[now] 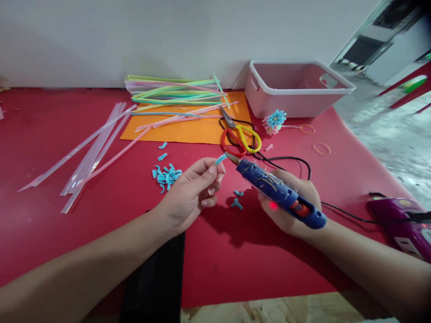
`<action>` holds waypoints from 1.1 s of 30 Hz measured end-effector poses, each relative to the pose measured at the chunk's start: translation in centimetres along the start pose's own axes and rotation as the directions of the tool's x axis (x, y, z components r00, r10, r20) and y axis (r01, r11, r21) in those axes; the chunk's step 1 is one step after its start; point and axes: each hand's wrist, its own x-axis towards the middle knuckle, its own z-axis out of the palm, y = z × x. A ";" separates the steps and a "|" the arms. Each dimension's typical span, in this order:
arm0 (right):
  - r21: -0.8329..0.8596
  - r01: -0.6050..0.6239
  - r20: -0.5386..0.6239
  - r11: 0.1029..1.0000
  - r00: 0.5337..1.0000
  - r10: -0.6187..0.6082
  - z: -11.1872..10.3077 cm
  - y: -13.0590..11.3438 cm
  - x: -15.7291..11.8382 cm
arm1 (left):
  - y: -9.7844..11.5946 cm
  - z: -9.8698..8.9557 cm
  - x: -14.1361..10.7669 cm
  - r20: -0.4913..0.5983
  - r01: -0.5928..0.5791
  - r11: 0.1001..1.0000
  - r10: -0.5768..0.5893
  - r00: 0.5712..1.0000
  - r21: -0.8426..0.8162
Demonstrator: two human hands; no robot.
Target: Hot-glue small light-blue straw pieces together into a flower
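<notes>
I have my left hand (193,188) pinching a short blue piece (220,159) above the desk (208,269), well back from its near edge; the nozzle (232,159) sits so close that a drip could burn the fingertips (213,169). My right hand (281,215) grips the glue gun (266,181); the black cord (350,216), trailing toward the desk's right edge, could snag and jerk it.

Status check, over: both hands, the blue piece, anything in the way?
Left hand pinching blue piece. Right hand gripping glue gun, nozzle at the piece's end. Scissors lying just beyond, not between them.
</notes>
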 end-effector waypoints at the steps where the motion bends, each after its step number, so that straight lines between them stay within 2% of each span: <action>1: -0.001 0.005 0.003 1.000 1.000 -0.005 0.0 0.0 0.0 | 0.0 0.0 0.0 -0.003 0.003 1.000 -0.003 1.000 0.000; 9: -0.041 0.017 -0.011 0.999 1.000 -0.018 0.0 -0.1 0.0 | 0.0 0.0 -0.1 -0.006 0.006 1.000 -0.006 1.000 0.004; 20: -0.023 0.019 0.027 1.000 0.999 -0.019 -0.1 -0.2 0.2 | -0.1 -0.1 0.1 0.004 -0.007 1.000 0.007 1.000 0.029; 26: 0.004 -0.025 -0.008 1.000 1.000 0.025 0.0 -0.1 0.1 | 0.0 -0.1 0.1 0.014 0.016 1.000 -0.016 1.000 0.009; 33: 0.010 -0.001 0.017 1.000 1.000 0.001 0.0 -0.2 0.2 | -0.1 -0.2 0.1 0.014 0.010 1.000 -0.011 1.000 0.020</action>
